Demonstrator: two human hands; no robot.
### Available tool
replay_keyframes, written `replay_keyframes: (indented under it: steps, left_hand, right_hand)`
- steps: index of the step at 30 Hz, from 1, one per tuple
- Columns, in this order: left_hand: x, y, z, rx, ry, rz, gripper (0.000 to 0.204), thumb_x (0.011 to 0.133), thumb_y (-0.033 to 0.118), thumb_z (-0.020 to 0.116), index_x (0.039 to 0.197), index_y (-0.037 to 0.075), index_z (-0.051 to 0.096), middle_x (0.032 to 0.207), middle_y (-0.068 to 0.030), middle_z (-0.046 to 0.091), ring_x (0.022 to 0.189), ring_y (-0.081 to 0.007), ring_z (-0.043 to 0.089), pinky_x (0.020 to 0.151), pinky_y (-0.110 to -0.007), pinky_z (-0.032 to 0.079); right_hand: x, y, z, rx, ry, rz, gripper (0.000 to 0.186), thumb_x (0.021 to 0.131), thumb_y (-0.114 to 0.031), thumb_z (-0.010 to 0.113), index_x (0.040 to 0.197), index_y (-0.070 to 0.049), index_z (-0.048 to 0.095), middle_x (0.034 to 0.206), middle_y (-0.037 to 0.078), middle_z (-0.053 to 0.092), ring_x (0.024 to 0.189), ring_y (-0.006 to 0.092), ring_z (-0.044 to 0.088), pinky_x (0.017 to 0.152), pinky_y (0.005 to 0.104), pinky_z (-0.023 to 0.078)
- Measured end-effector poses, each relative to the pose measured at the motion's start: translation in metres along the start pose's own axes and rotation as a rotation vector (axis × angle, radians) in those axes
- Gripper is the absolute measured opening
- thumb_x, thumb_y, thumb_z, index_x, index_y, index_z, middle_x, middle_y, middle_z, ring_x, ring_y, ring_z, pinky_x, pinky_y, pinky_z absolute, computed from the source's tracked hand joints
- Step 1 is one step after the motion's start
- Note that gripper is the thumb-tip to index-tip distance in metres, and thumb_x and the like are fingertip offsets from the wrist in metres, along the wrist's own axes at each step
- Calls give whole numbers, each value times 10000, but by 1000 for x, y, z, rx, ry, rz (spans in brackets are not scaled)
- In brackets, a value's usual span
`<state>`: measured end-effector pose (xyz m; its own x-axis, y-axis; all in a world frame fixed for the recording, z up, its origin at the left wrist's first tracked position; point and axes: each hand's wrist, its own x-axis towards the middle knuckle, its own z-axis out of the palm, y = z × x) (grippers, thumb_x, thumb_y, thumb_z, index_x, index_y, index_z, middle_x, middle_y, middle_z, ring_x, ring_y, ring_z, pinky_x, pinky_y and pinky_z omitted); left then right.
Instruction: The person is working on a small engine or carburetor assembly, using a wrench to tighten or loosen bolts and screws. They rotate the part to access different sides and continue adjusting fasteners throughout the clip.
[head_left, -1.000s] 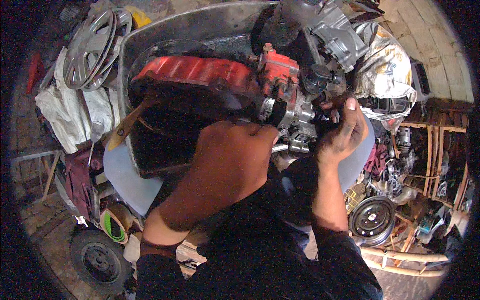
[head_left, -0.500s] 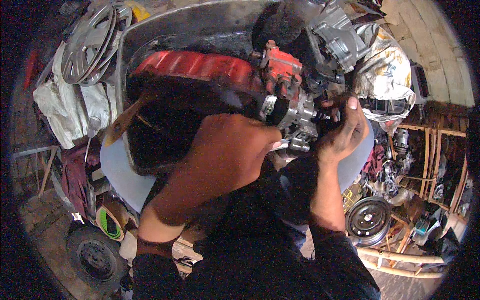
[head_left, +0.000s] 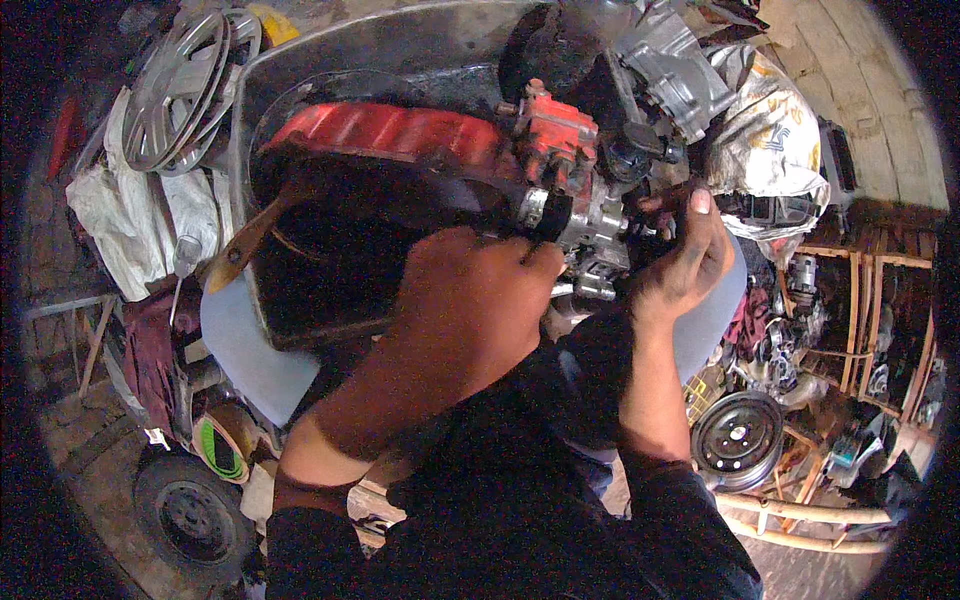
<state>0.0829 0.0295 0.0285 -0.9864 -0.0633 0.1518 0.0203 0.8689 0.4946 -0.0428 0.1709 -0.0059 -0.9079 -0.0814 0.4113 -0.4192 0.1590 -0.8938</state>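
Observation:
A silver metal engine part (head_left: pixel 590 225) with a red-painted block (head_left: pixel 560 128) on top sits in front of me, at the near right of a large dark tub (head_left: pixel 262 290). My left hand (head_left: pixel 480 285) is closed at the part's left side, thumb against its lower metal fittings; what lies inside the fist is hidden. At the right end of the part, my right hand (head_left: pixel 682 262) has its fingers bent inward and thumb raised; its grip is mostly in shadow. Behind my left hand lies a red ribbed piece (head_left: pixel 395 132) inside the tub.
A wooden handle (head_left: pixel 238 255) rests across the tub's left rim. Grey metal castings (head_left: pixel 672 80) and a white sack (head_left: pixel 765 135) stand at the far right. Wheel covers (head_left: pixel 185 90) lean at the far left. Lower down are a tyre (head_left: pixel 195 510) and a black wheel rim (head_left: pixel 738 440).
The engine part and its red block have shifted very slightly left. My left thumb has moved up a little; the right hand stays nearly where it was.

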Motion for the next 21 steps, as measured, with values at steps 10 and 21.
replay_keyframes:
  steps: [10,21]
  left_hand:
    - [-1,-15,-8,-26,-114,47,89,825,144,643,889,108,692,761,-134,712,727,-364,726,667,-516,567]
    - [1,-8,0,24,22,38,75,809,160,668,851,97,669,727,-108,689,684,-361,712,654,-480,565]
  right_hand:
    - [1,-2,0,-37,-25,-16,490,1057,-353,515,775,22,657,709,75,636,653,148,521,605,320,378]
    - [2,-3,1,-15,-35,-34,497,1058,-347,496,772,25,658,706,76,635,648,150,515,608,315,376]
